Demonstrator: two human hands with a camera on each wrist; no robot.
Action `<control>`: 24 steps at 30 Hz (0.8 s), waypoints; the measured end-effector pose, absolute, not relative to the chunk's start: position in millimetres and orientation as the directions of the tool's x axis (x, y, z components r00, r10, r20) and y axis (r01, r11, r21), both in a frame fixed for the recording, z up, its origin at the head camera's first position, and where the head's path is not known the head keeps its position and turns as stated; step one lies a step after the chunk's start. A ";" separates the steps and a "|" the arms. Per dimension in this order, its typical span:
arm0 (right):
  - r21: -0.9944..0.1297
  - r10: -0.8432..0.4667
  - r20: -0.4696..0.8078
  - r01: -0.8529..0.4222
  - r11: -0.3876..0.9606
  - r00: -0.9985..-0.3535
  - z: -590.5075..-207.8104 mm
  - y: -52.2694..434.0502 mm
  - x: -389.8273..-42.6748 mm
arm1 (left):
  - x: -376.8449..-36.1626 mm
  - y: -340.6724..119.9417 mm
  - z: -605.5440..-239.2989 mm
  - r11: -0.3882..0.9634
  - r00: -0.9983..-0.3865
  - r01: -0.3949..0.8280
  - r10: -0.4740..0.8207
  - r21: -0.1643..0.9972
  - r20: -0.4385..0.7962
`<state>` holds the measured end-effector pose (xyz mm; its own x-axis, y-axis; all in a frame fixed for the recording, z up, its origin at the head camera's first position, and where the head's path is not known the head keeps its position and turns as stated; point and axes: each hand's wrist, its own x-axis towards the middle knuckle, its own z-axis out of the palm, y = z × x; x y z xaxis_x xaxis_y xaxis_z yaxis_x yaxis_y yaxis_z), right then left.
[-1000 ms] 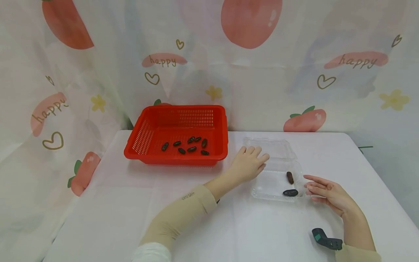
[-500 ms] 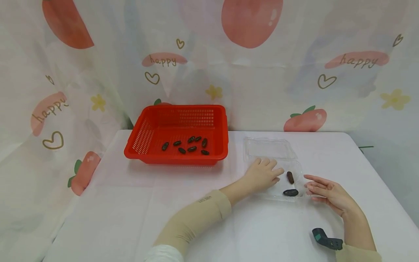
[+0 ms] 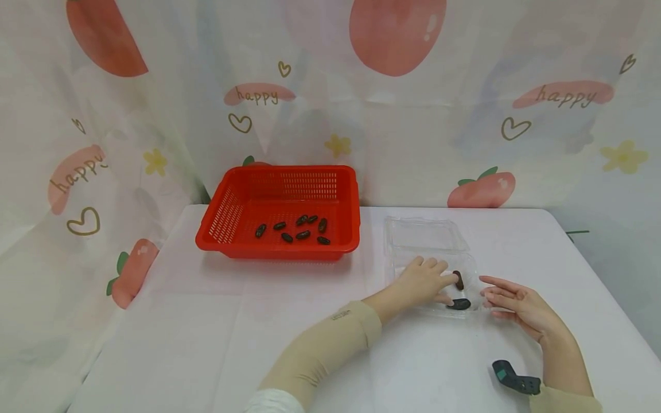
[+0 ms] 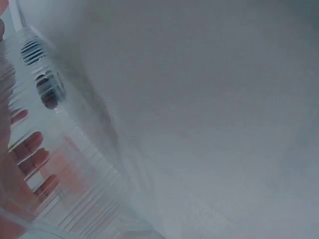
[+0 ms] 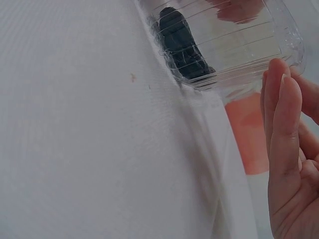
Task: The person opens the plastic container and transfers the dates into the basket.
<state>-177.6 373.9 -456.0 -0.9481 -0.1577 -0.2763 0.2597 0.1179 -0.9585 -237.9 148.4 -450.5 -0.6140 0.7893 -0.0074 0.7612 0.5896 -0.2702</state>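
Observation:
A clear plastic clamshell box (image 3: 431, 308) lies with its lid (image 3: 426, 235) folded back. In its tray are two dark, wrinkled dates: a brown upright one (image 3: 459, 283) and a blacker one lying crosswise (image 3: 461, 304). My left hand (image 3: 422, 284) reaches into the tray with fingers spread; its index finger overlaps the brown date and its thumb is at the blacker date's left end. Through the ribbed plastic, the left wrist view shows fingers (image 4: 31, 147) and both dates. My right hand (image 3: 521, 307) stays beside the box's right wall, fingers extended, fingertips against or very near it.
A red perforated basket (image 3: 279, 249) with several dates (image 3: 302, 234) stands at the back left. A dark strap-like device (image 3: 513, 378) sits at my right wrist. Behind the white-covered table (image 3: 181, 344) hangs a printed curtain (image 3: 413, 132).
My left hand has moved right and toward me, from the hinge side of the box down into the tray beside the dates. The right hand and the dates look unmoved.

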 end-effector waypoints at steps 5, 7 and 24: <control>-0.961 -0.165 -0.272 0.258 0.101 -0.948 -456.8 374.3 -177.3 | -239.3 153.3 -454.0 0.595 -0.625 0.755 0.780 -0.276 -0.027; -0.962 -0.168 -0.269 0.255 0.097 -0.948 -456.8 374.2 -177.2 | -240.2 155.3 -456.4 0.602 -0.633 0.751 0.773 -0.270 -0.037; -0.968 -0.189 -0.252 0.245 0.060 -0.949 -458.9 375.5 -178.0 | -245.9 167.4 -472.3 0.628 -0.661 0.740 0.745 -0.240 -0.092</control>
<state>-178.0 375.5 -458.9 -0.9492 -0.1887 -0.2518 0.2447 0.0604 -0.9677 -245.9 167.4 -472.3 -0.6613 0.7445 -0.0917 0.7402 0.6279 -0.2404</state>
